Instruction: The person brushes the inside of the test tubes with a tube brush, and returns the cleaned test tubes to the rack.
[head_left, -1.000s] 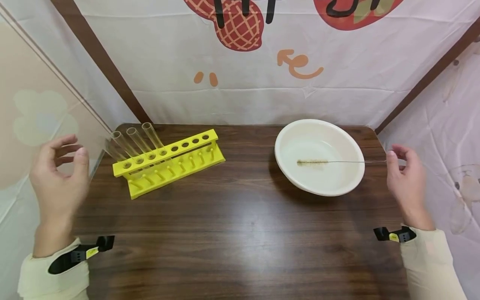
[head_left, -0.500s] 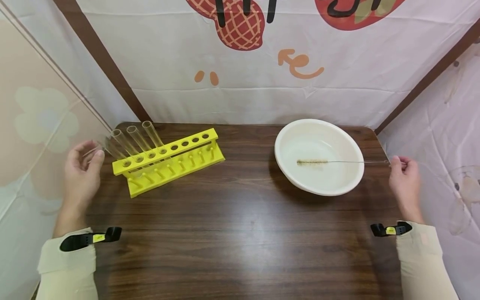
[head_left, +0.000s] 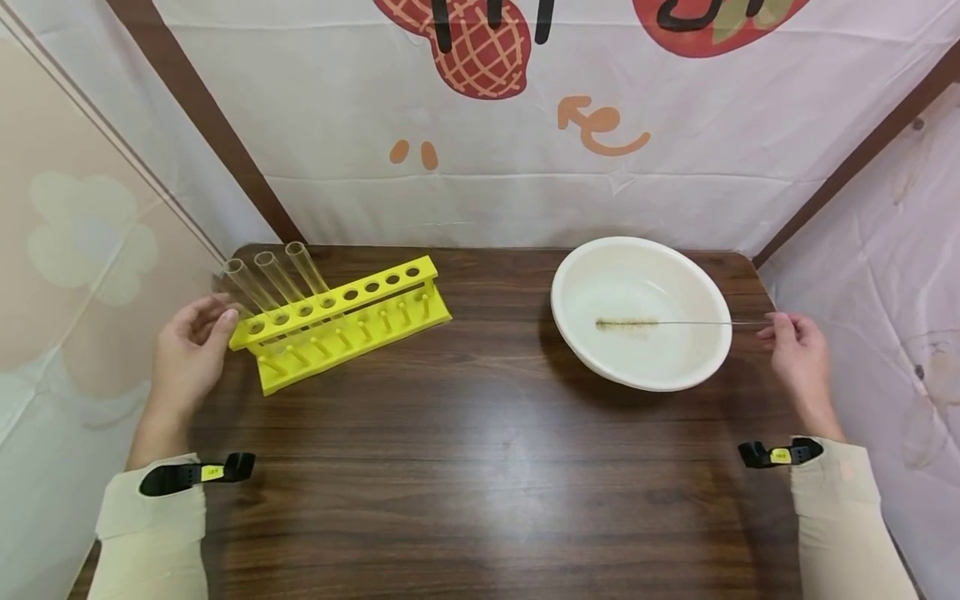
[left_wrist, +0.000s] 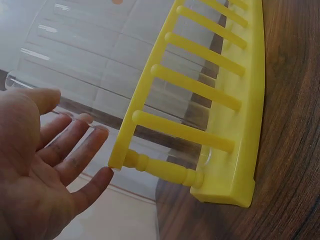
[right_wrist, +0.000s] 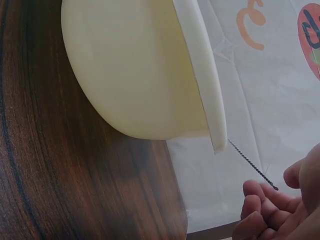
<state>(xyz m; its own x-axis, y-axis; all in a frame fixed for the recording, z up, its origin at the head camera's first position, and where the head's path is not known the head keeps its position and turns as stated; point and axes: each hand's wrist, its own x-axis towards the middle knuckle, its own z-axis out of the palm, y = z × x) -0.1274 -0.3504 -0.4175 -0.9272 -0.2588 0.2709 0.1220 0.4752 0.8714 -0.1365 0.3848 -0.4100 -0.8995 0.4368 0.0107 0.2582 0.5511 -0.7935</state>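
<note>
Left grip at tube, rack beside, basin

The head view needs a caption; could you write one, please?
Left hand at the yellow test-tube rack; right hand at a brush extending from the white basin.

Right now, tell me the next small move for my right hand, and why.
I'd probably have your right hand pinch the twisted-wire end of the long, tan-bristled brush. In the right wrist view, that end lies between thumb and curled fingers, but the thumb appears to stand apart, so the brush doesn't look gripped. Its bristles lie inside the round white bowl's rim.
</note>
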